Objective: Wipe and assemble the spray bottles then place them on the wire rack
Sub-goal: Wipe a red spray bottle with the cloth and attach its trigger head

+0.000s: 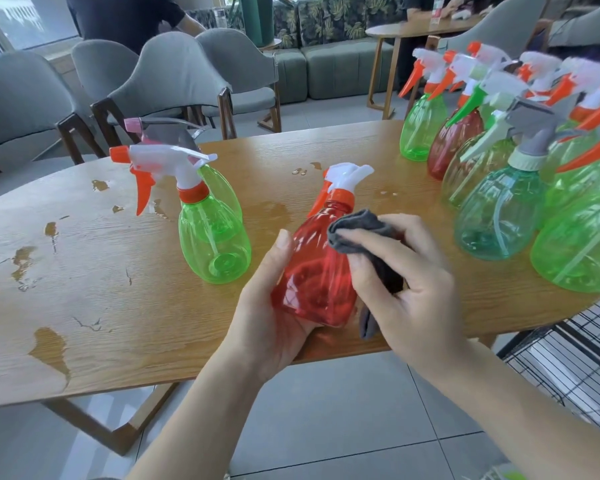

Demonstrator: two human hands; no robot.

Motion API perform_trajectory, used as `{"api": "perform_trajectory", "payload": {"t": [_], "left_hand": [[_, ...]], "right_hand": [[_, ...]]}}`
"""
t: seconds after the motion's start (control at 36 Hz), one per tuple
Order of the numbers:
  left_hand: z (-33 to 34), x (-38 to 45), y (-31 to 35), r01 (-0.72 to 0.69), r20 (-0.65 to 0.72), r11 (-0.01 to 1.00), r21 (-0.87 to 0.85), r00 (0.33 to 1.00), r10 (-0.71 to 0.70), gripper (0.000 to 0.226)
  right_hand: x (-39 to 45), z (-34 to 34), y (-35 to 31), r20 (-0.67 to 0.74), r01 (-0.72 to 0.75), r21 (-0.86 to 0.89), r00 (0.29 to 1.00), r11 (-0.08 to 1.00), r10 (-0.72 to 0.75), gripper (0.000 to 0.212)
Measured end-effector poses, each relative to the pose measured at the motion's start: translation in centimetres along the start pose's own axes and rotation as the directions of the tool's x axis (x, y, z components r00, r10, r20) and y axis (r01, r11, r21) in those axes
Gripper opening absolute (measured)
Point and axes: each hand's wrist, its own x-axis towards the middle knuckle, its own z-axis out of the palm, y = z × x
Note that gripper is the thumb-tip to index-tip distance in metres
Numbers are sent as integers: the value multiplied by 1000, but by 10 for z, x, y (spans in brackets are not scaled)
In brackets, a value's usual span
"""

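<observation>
Here, a red spray bottle (317, 271) was held tilted above the near edge of the wooden surface (118, 271), its white-and-orange trigger head pointed away. The left hand (271, 306) was curled under and around the bottle's base, thumb laid up its side. The right hand (406, 275) was closed on a grey cloth (357, 233), which was pressed against the bottle's upper body; a fold of the cloth was seen hanging below the palm.

Open room was left across the surface's left half, marked only by wet patches and droplets. 2 green bottles (215, 237) were stood close together just left of the hands, 1 behind the other, the rear one partly hidden and topped by a blurred pink-tipped head. Along the right side, a crowded group of bottles (499, 188) was gathered up to the surface's edge: green, red and 1 teal (496, 220). Their heads overlapped and were smeared, so no count could be made.

At the lower right, black wire rack (568, 348) panels were cut off by the frame, just beside the surface's rim.
</observation>
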Motion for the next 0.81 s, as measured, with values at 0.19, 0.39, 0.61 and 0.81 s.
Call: {"api": "perform_trajectory", "payload": {"t": [0.19, 0.39, 0.61, 0.81], "left_hand": [[-1, 1, -5, -13, 0, 997, 74, 1000, 13, 94], [0, 0, -2, 93, 43, 994, -58, 995, -90, 54], [-1, -1, 0, 177, 111, 973, -148, 981, -162, 52], [2, 1, -3, 27, 70, 997, -66, 997, -23, 71]], "right_hand": [[4, -4, 4, -7, -45, -26, 999, 999, 45, 21], [-12, 2, -9, 122, 270, -62, 958, 961, -261, 18], [-12, 3, -1, 186, 480, -137, 871, 866, -454, 18], [6, -5, 11, 63, 146, -130, 988, 981, -139, 22]]}}
